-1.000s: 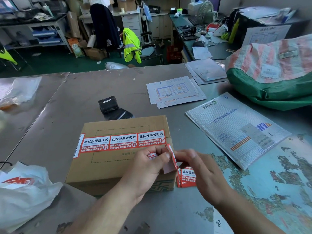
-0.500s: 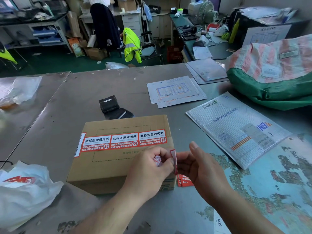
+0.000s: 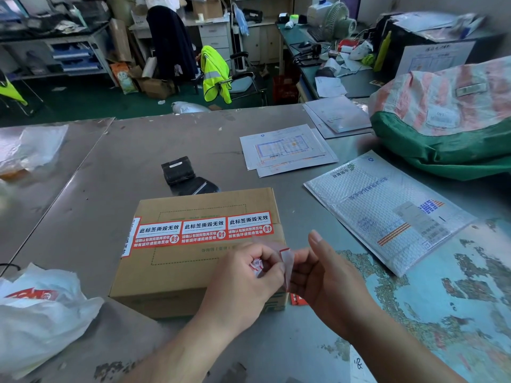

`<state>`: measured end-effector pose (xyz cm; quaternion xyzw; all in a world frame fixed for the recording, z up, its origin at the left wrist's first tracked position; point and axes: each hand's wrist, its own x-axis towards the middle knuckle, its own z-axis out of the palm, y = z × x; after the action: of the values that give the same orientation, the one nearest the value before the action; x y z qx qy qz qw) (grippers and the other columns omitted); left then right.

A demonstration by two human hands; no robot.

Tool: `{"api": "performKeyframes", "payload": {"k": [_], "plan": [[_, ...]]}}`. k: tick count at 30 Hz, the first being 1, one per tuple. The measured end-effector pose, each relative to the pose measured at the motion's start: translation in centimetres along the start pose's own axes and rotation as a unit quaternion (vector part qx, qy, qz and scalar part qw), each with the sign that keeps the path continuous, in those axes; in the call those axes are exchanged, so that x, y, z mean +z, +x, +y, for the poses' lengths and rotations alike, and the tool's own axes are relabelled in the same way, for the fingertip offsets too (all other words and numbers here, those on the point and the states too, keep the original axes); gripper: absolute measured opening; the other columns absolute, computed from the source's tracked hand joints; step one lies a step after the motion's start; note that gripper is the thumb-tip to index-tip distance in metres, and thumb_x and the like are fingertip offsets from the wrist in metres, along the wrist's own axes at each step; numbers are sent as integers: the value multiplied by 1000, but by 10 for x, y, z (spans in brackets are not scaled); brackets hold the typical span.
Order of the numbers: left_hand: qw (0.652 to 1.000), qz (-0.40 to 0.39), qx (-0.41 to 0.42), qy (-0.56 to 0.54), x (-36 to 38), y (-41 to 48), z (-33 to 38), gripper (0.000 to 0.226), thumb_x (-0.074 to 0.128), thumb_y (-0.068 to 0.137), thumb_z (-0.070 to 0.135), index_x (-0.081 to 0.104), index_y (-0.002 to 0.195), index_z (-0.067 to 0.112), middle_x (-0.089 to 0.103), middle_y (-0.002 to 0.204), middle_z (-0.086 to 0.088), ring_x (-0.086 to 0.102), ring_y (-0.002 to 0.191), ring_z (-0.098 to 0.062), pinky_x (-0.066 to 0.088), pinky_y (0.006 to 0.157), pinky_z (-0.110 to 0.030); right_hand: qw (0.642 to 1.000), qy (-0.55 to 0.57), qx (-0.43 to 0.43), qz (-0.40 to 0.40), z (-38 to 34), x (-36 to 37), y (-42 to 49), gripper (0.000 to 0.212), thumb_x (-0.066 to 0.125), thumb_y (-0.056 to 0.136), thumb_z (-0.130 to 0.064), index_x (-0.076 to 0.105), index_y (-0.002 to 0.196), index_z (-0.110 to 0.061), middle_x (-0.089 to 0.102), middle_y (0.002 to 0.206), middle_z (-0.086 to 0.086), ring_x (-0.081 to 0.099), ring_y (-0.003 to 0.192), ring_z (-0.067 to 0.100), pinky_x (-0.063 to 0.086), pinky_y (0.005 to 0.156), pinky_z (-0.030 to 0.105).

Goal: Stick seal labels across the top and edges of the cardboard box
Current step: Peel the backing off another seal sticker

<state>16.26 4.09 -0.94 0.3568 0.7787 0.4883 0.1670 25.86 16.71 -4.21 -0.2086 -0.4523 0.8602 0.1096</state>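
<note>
Brown cardboard box [image 3: 179, 277], frame centre, wears one red-white label strip [image 3: 204, 229]; left hand [image 3: 243, 275] and right hand [image 3: 326, 277] now pinch a freshly peeled label [image 3: 287, 258] together.

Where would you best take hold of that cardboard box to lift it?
Probably by its left and right side walls, coming in from both sides at once. The cardboard box sits flat and wide on the table, its top closed under seal labels, showing no handle or loose flap.
</note>
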Motion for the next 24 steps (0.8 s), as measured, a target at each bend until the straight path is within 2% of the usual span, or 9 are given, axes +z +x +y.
{"api": "performKeyframes", "payload": {"k": [3,6,9,11,15,19,22,24], "plan": [[1000,9,4,6,0,0,0,12,67,76,27,64,66,21,67,76,4,63,78,-14,51,72,-39,1000,-2,9,-22,0,2,-2,69,83,60,-65,78,89,-3,72,90,23,67,77,30,48,79,40],[1000,13,2,1,0,-1,1,19,64,74,39,66,67,22,67,74,5,62,75,-12,51,70,-38,1000,-6,12,-22,-1,3,-3,76,83,67,-58,72,103,8,66,98,30,63,83,30,46,81,40],[1000,12,2,-1,-1,-1,1,24,63,74,46,66,67,22,67,72,6,62,72,-11,51,69,-36,1000,3,13,-23,0,3,-2,92,81,74,-53,51,109,26,51,96,29,43,84,38,44,75,38],[1000,12,2,-4,-1,-1,1,25,64,74,47,66,66,23,66,70,7,60,69,-10,50,66,-33,1000,12,10,-24,2,2,-2,98,85,70,-51,44,106,30,43,97,25,35,88,36,44,71,35],[1000,12,-4,-11,-1,-1,2,25,65,73,47,67,67,22,66,70,6,60,69,-10,50,65,-31,1000,1,8,-28,2,1,-1,70,87,67,-49,63,90,13,46,88,26,45,76,31,47,69,33],[1000,-4,-21,-22,-2,-1,1,15,69,77,31,66,67,20,67,69,5,60,67,-10,51,65,-31,1000,7,-1,-18,2,1,-2,82,85,69,-48,53,92,24,45,89,26,40,80,36,50,67,30],[997,-27,-52,-54,-3,0,-2,12,68,81,20,66,69,18,66,67,5,59,65,-9,50,66,-28,999,-37,-10,-11,1,0,-3,65,77,74,-42,64,93,18,61,88,34,62,79,35,52,73,37],[995,-37,-61,-71,-4,0,-4,11,66,78,24,66,70,16,69,71,1,62,68,-17,52,69,-31,998,-68,-12,3,1,1,-4,54,82,67,-47,72,82,3,67,83,30,68,74,31,41,75,46]]}}
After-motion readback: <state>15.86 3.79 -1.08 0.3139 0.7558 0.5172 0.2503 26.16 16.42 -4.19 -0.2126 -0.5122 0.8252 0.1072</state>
